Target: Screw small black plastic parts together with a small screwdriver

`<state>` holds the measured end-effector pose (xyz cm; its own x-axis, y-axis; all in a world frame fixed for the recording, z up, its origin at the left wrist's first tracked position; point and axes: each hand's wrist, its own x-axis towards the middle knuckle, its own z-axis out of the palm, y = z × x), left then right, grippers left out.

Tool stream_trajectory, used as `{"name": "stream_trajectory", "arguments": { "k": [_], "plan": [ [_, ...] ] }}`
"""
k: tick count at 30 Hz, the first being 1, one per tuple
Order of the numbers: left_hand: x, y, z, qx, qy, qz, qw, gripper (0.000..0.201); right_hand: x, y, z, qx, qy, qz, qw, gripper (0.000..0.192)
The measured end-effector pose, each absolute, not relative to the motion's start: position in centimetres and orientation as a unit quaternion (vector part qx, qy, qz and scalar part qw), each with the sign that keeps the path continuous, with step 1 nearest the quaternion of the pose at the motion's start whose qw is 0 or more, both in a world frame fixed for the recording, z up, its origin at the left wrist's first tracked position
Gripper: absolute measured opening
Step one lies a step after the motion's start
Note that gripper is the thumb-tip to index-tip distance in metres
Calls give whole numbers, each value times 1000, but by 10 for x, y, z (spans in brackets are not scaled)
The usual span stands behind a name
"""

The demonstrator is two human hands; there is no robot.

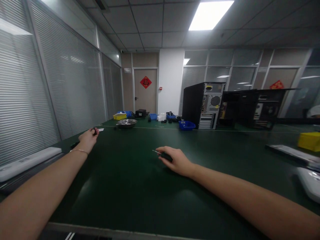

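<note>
My right hand (pixel 178 161) rests low over the green table (pixel 130 180), its fingers closed around a small screwdriver (pixel 167 156) with a black handle. The thin metal shaft points to the left. Stretched out to the far left, my left hand (pixel 87 139) has its fingertips closed on a small black object (pixel 95 131), whose kind I cannot make out. Just beyond these fingers lies a small white piece (pixel 101 129). A shiny metal bowl (pixel 126 123) stands farther back, to the right of my left hand.
Black computer towers (pixel 193 105) stand at the back right beside a blue tray (pixel 186 125). Along the far side are a yellow tray (pixel 120 116) and several small dark parts. A white bar (pixel 30 162) lies at left; a yellow bin (pixel 309 141) sits at right.
</note>
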<state>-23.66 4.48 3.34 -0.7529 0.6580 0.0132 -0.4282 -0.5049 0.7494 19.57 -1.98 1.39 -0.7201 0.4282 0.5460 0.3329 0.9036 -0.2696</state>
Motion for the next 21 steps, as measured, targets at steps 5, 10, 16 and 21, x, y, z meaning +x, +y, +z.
{"name": "stream_trajectory", "arguments": {
  "k": [5,10,16,21],
  "plan": [
    [-236,40,38,123,392,855,316,26,196,-21,16,-194,-930,89,300,33],
    [-207,46,39,216,386,818,369,22,196,-20,16,-193,-929,91,301,32],
    [-124,42,24,375,405,678,485,18,195,-12,12,-253,-903,107,331,35],
    [-54,13,14,562,399,495,529,20,196,-6,11,-280,-885,128,349,33]
  ]
}}
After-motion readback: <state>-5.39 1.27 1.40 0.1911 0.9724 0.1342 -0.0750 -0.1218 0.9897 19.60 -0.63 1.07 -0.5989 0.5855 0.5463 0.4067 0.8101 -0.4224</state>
